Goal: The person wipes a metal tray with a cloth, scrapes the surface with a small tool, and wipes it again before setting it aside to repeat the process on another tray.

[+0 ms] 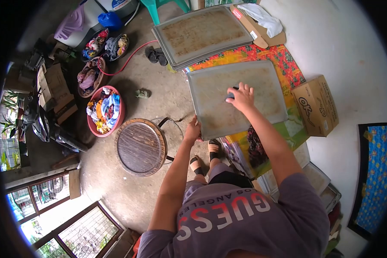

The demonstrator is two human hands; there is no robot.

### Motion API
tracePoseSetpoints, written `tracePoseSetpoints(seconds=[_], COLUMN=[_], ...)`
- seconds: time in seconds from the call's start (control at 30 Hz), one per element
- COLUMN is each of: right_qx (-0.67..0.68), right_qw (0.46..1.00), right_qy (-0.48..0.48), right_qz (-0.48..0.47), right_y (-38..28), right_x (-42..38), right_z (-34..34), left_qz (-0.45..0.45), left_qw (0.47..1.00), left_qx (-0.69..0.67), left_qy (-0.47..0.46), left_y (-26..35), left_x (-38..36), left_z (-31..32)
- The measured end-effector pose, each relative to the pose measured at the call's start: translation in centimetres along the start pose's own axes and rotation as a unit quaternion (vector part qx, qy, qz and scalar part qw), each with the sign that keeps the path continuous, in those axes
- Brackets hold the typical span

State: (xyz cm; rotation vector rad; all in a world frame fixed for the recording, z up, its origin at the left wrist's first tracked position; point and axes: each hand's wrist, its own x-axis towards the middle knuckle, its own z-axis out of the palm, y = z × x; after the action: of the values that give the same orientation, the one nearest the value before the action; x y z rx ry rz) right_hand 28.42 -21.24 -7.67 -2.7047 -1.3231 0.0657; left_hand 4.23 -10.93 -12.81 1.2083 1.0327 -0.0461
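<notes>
Nearest is the person's grey shirt [245,221], with large printed letters across it, and beyond it their feet in dark sandals [213,148] on the bare floor. The left hand [193,130] is closed at the near left corner of a flat grey tray [217,112], gripping its rim. The right hand [243,97] is partly curled, thumb and fingers around a small dark pad [231,93] over the middle of the tray; whether the pad presses on the metal I cannot tell. The tray lies on a table covered by a bright patterned cloth [294,71], its left edge reaching the table's left side. More trays [314,177] lie at the lower right, beside the person. A round wooden stool [140,147] stands on the floor to the left, and a cardboard box [314,106] sits right of the tray, near the wall. Farther left, a red basin [123,116] holds a heap of clothes [104,109]. Past the tray is a stack of stained trays [204,32], with white plastic [262,19] on an open carton [276,40] just beside it. At the far end are a green chair [154,10] and a blue jug [110,20].
</notes>
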Motion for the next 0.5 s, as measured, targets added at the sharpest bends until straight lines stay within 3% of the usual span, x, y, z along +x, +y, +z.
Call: tracePoseSetpoints(seconds=[0.1,0.2,0.4,0.43,0.5], right_qx=[-0.003,-0.008,-0.023,0.02,0.106], right_qw=[0.999,1.0,0.998,1.0,0.987], right_qy=[0.007,0.014,-0.02,-0.009,0.012], right_qz=[-0.043,0.002,-0.063,-0.001,0.119], right_y=[-0.4,-0.1,0.6,0.9,1.9], right_x=[-0.4,0.1,0.6,0.8,0.8], right_z=[0.8,0.5,-0.7,-0.5,0.8], left_qz=[0.002,0.003,-0.003,-0.012,0.145], left_qw=[1.0,1.0,0.999,0.999,0.938], left_qx=[-0.001,0.002,0.031,0.05,0.276], left_qy=[0.006,0.01,0.006,0.003,0.15], left_y=[0.0,0.0,-0.1,-0.3,-1.6], left_x=[0.3,0.1,0.3,0.6,0.6], left_z=[0.2,0.2,0.0,-0.2,0.3])
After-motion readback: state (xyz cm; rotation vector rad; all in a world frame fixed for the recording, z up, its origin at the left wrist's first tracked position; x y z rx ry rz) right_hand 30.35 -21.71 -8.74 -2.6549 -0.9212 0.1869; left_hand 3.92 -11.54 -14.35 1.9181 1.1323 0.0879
